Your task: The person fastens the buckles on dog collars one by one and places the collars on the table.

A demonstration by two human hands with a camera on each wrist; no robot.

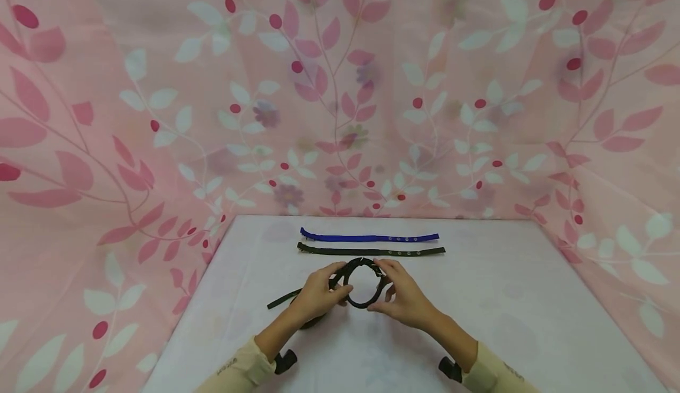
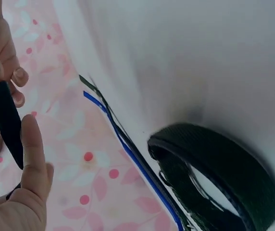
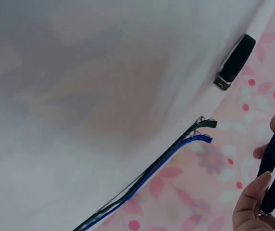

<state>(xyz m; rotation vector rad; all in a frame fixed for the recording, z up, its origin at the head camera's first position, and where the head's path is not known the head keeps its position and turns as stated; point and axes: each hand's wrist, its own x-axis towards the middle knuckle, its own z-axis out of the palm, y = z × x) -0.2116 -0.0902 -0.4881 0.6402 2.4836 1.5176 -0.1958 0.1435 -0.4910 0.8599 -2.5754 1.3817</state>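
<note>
Both hands hold up a dark buckled collar (image 1: 363, 282), closed into a ring, over the white table (image 1: 531, 298). My left hand (image 1: 317, 292) pinches its left side, thumb in front. At its right side my right hand (image 1: 404, 295) grips it between thumb and fingers, near the metal buckle. In the left wrist view the raised collar (image 2: 5, 120) appears as a narrow band between fingers. Below the left hand lies a dark green looped collar (image 2: 214, 168), mostly covered by the hand and forearm in the head view, its straight end (image 1: 283, 298) sticking out left.
Behind the hands, a blue collar (image 1: 366, 238) and a dark green collar (image 1: 366, 252) lie stretched out side by side, eyelets toward the right. A pink floral cloth (image 1: 340, 115) hangs around the back and sides of the table.
</note>
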